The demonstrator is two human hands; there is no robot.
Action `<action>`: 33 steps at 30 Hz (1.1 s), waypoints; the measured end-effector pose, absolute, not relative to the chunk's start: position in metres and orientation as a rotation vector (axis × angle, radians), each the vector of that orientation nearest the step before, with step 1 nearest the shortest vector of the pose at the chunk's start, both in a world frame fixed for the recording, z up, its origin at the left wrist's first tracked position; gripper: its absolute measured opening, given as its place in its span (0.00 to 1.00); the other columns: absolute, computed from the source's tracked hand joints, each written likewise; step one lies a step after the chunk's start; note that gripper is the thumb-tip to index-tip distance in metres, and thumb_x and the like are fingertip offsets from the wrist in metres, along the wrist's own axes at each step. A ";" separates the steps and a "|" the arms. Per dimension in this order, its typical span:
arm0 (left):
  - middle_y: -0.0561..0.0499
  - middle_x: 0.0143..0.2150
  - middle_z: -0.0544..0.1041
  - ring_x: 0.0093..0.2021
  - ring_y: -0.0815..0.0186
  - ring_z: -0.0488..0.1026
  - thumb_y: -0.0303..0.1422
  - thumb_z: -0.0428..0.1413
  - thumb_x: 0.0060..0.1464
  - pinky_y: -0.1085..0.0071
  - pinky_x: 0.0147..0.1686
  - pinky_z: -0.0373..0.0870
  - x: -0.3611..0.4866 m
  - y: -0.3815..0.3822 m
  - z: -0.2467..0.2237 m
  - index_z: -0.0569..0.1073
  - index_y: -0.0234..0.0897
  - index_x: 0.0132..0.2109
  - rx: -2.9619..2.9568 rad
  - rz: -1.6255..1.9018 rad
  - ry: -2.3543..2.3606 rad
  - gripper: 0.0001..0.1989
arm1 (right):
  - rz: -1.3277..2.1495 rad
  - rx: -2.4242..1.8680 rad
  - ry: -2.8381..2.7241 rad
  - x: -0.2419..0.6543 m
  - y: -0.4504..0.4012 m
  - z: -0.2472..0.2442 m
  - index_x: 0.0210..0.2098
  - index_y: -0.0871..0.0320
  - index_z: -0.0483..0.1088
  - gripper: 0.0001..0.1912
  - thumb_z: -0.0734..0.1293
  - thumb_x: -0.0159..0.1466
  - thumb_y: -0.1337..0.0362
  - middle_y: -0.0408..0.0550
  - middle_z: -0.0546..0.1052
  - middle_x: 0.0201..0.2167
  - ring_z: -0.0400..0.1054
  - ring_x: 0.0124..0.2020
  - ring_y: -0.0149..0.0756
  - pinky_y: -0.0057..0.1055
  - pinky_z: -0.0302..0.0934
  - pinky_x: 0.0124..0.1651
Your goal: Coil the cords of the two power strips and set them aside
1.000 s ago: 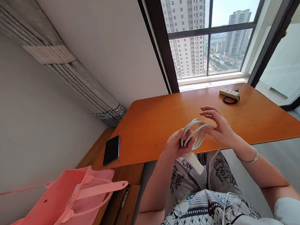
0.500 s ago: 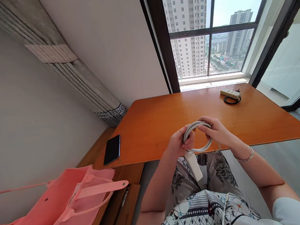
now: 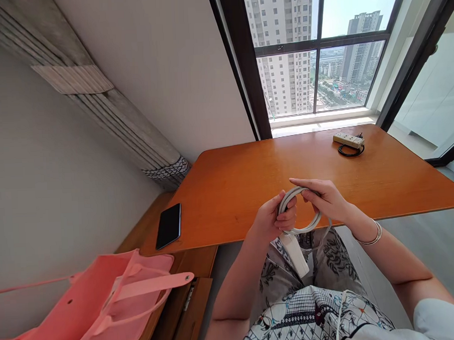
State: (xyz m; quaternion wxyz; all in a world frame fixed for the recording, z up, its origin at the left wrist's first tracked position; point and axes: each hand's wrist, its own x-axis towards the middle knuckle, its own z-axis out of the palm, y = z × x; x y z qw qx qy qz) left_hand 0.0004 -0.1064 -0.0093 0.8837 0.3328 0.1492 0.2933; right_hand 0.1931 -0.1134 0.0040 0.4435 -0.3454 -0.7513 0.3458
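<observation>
A looped white cable is held between both hands near the table's front edge. My left hand is closed round the left side of the coil. My right hand pinches the coil's upper right part between thumb and fingers, its index finger stretched out to the left over the top. Below my left hand hangs a white block, seemingly a power strip or adapter, joined to the cable, over the lap. A loose length of cable droops at the right of the coil.
On the orange-brown table lie a black tablet or phone at the left and a white power strip with a black cord at the back right. A pink bag sits at lower left. Behind the table is a window.
The index finger of my right hand has stretched out leftward over the coil. The coil and the white block have shifted slightly, and the loose cable at the right hangs differently.
</observation>
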 end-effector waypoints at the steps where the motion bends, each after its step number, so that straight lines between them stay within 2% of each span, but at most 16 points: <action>1: 0.62 0.14 0.50 0.12 0.78 0.40 0.43 0.50 0.65 0.81 0.14 0.45 0.001 -0.107 -0.009 0.65 0.35 0.29 0.691 0.608 0.303 0.19 | 0.858 -0.853 -1.869 0.193 -0.114 0.004 0.58 0.57 0.70 0.21 0.60 0.70 0.55 0.42 0.73 0.28 0.59 0.18 0.23 0.23 0.57 0.21; 8: 0.62 0.14 0.50 0.12 0.77 0.39 0.39 0.45 0.67 0.80 0.15 0.48 0.004 -0.111 -0.011 0.71 0.31 0.34 0.681 0.634 0.288 0.19 | 0.907 -0.878 -1.874 0.197 -0.110 0.007 0.47 0.60 0.76 0.19 0.61 0.69 0.53 0.43 0.75 0.27 0.60 0.18 0.24 0.24 0.58 0.22; 15: 0.65 0.14 0.46 0.13 0.78 0.36 0.45 0.53 0.63 0.81 0.14 0.44 0.002 -0.109 -0.014 0.67 0.34 0.32 0.712 0.593 0.267 0.18 | 1.268 -0.830 -1.734 0.198 -0.105 0.001 0.50 0.61 0.73 0.23 0.64 0.67 0.49 0.38 0.68 0.22 0.54 0.14 0.22 0.23 0.51 0.16; 18: 0.65 0.14 0.46 0.13 0.78 0.36 0.43 0.56 0.61 0.81 0.13 0.45 0.000 -0.112 -0.013 0.64 0.36 0.30 0.708 0.616 0.231 0.18 | 1.451 -0.682 -1.672 0.201 -0.102 -0.008 0.52 0.61 0.72 0.25 0.67 0.66 0.48 0.37 0.67 0.22 0.57 0.17 0.23 0.23 0.56 0.19; 20: 0.65 0.14 0.47 0.13 0.78 0.36 0.43 0.53 0.64 0.82 0.13 0.45 -0.002 -0.115 -0.009 0.62 0.37 0.29 0.671 0.680 0.218 0.18 | 1.505 -0.613 -1.627 0.203 -0.101 -0.016 0.49 0.60 0.72 0.24 0.68 0.64 0.47 0.39 0.69 0.24 0.64 0.21 0.26 0.25 0.62 0.25; 22: 0.64 0.14 0.50 0.13 0.78 0.35 0.42 0.49 0.67 0.82 0.13 0.46 -0.004 -0.117 -0.003 0.61 0.37 0.29 0.617 0.778 0.226 0.19 | 1.511 -0.593 -1.580 0.204 -0.100 -0.027 0.48 0.60 0.72 0.25 0.69 0.63 0.46 0.43 0.72 0.28 0.69 0.28 0.30 0.28 0.66 0.31; 24: 0.61 0.15 0.60 0.13 0.79 0.34 0.42 0.45 0.68 0.82 0.13 0.46 -0.006 -0.117 0.001 0.60 0.37 0.29 0.573 0.872 0.238 0.20 | 1.492 -0.632 -1.530 0.203 -0.101 -0.039 0.50 0.60 0.72 0.28 0.69 0.62 0.43 0.46 0.74 0.31 0.71 0.32 0.33 0.31 0.67 0.36; 26: 0.55 0.21 0.72 0.13 0.80 0.34 0.42 0.43 0.69 0.82 0.12 0.46 -0.007 -0.115 0.003 0.60 0.36 0.29 0.545 0.958 0.228 0.20 | 1.459 -0.709 -1.491 0.200 -0.104 -0.052 0.49 0.60 0.72 0.29 0.66 0.63 0.41 0.47 0.74 0.31 0.71 0.32 0.33 0.31 0.66 0.37; 28: 0.49 0.31 0.81 0.12 0.81 0.36 0.42 0.42 0.70 0.81 0.12 0.47 -0.010 -0.113 0.003 0.61 0.36 0.29 0.531 1.052 0.200 0.21 | 1.409 -0.769 -1.448 0.195 -0.107 -0.063 0.48 0.59 0.71 0.29 0.64 0.64 0.40 0.45 0.73 0.29 0.71 0.29 0.32 0.31 0.65 0.34; 30: 0.47 0.39 0.84 0.11 0.82 0.39 0.42 0.41 0.70 0.80 0.12 0.47 -0.014 -0.111 0.003 0.62 0.36 0.30 0.524 1.153 0.162 0.22 | 1.348 -0.790 -1.393 0.191 -0.111 -0.074 0.49 0.57 0.68 0.27 0.63 0.65 0.40 0.42 0.71 0.29 0.69 0.26 0.31 0.31 0.65 0.33; 33: 0.51 0.41 0.84 0.10 0.82 0.43 0.42 0.41 0.70 0.80 0.11 0.50 -0.022 -0.108 0.006 0.65 0.37 0.30 0.506 1.313 0.111 0.22 | 1.233 -0.790 -1.308 0.188 -0.117 -0.089 0.47 0.54 0.63 0.22 0.65 0.65 0.44 0.39 0.68 0.31 0.68 0.26 0.28 0.30 0.65 0.33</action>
